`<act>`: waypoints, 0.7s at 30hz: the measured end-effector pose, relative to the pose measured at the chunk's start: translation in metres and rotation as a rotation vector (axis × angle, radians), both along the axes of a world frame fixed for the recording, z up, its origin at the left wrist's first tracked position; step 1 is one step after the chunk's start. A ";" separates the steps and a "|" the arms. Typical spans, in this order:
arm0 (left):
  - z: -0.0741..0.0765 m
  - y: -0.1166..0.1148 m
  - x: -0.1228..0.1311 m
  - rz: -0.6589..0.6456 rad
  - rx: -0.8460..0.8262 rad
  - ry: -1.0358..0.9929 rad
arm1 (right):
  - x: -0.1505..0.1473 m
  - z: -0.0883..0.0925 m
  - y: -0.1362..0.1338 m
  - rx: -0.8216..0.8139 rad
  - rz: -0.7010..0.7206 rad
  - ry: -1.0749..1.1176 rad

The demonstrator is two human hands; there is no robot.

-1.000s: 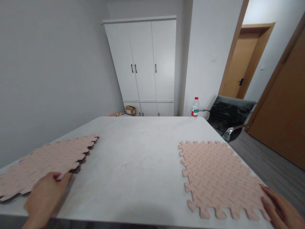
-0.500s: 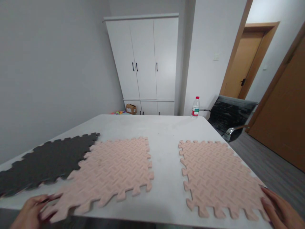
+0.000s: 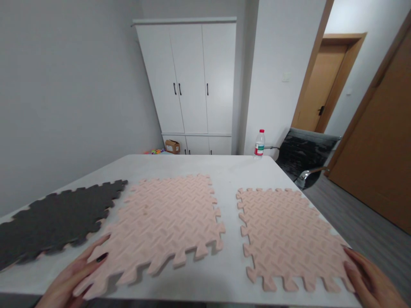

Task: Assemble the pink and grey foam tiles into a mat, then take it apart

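A pink foam puzzle mat with a raised diamond texture is in the middle, its near left corner gripped by my left hand, thumb on top. That mat looks slightly lifted over the table. To the right lies a second pink foam mat, a gap between the two. My right hand is closed on this mat's near right edge, with the lower fingers hidden. A dark grey foam mat lies at the left, touched by neither hand.
All three mats are on a white table. A water bottle with a red cap stands at the far right corner. Beyond the right edge is a black chair. A white cabinet and a cardboard box are behind.
My left hand has moved right with the middle pink mat, narrowing the gap to the right-hand mat. The view has shifted slightly; my right hand stays on its mat's edge.
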State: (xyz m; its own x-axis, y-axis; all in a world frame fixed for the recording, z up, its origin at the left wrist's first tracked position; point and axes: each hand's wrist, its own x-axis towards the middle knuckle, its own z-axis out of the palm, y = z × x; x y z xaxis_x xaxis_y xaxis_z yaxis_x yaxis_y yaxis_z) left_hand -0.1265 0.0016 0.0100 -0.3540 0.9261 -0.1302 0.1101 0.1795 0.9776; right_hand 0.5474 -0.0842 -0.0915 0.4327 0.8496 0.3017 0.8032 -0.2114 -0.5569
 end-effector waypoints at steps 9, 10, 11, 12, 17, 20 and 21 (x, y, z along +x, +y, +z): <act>0.001 0.009 0.060 -0.186 -0.179 0.064 | -0.006 0.009 0.001 0.009 -0.018 -0.015; 0.000 0.010 0.065 -0.215 -0.174 0.085 | -0.007 0.010 0.001 0.007 -0.022 -0.010; 0.000 0.012 0.068 -0.240 -0.160 0.112 | -0.007 0.009 0.001 0.004 -0.024 -0.006; -0.001 0.014 0.069 -0.260 -0.144 0.139 | -0.007 0.009 0.001 0.001 -0.026 -0.004; -0.007 0.021 0.064 -0.350 -0.034 0.249 | -0.004 0.005 0.001 0.001 -0.017 -0.002; -0.008 0.024 0.062 -0.328 0.041 0.335 | -0.002 0.003 0.001 -0.001 -0.006 0.000; -0.008 0.024 0.063 -0.318 0.049 0.354 | -0.002 0.004 0.001 -0.002 -0.008 0.001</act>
